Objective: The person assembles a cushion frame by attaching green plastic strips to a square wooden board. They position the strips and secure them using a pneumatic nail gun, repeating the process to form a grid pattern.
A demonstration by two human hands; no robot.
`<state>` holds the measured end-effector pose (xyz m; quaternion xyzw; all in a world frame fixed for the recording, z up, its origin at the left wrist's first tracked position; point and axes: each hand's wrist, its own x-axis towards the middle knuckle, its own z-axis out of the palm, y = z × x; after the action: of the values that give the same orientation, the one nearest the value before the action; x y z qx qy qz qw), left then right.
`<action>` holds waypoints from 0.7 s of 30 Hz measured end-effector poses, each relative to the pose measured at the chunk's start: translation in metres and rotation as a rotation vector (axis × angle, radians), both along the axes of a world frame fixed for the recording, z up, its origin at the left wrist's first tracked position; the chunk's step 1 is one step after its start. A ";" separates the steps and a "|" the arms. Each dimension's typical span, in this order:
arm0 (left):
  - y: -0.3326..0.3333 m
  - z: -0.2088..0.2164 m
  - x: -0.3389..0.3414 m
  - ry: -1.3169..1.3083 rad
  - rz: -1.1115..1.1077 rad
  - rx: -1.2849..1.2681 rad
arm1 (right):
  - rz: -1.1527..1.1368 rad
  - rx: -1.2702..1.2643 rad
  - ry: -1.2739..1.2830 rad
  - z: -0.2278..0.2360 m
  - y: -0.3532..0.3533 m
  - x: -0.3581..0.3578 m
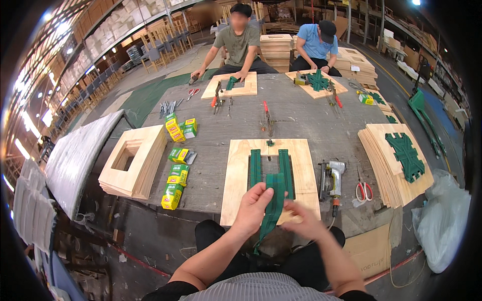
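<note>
A strip of green webbing [273, 203] hangs in front of my body, its lower end dangling past the table edge. My left hand [254, 208] pinches it between thumb and fingers. Just to its right is my right hand [304, 219], fingers curled and smeared by motion; whether it grips the webbing is unclear. Beneath them a square wooden frame [233, 175] lies at the near table edge. Two green straps, a left one [255, 165] and a right one [285, 173], run lengthwise along the sides of its opening.
A staple gun [335, 178] and red-handled scissors [364, 191] lie right of the frame. Stacked frames stand left [145, 173] and right [374, 160], the right stack topped with green webbing [405, 155]. Green-yellow boxes [173, 195] line the left. Two people [236, 45] work opposite.
</note>
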<state>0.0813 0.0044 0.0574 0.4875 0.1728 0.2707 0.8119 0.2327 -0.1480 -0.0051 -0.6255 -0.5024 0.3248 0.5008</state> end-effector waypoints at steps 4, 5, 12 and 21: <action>0.018 0.047 0.006 -0.137 0.105 0.019 | -0.005 -0.123 0.589 -0.058 0.000 -0.086; 0.026 0.060 0.004 -0.172 0.182 0.038 | 0.041 -0.148 0.569 -0.071 -0.009 -0.095; 0.006 0.008 -0.014 -0.008 0.109 0.146 | 0.067 -0.217 0.185 -0.029 -0.017 -0.053; -0.081 -0.075 -0.011 0.058 -0.033 0.230 | -0.524 0.071 0.362 0.038 -0.006 -0.037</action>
<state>0.0699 -0.0763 -0.0179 0.5879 0.1561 0.2609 0.7496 0.1957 -0.1536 0.0326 -0.6476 -0.2380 0.2731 0.6704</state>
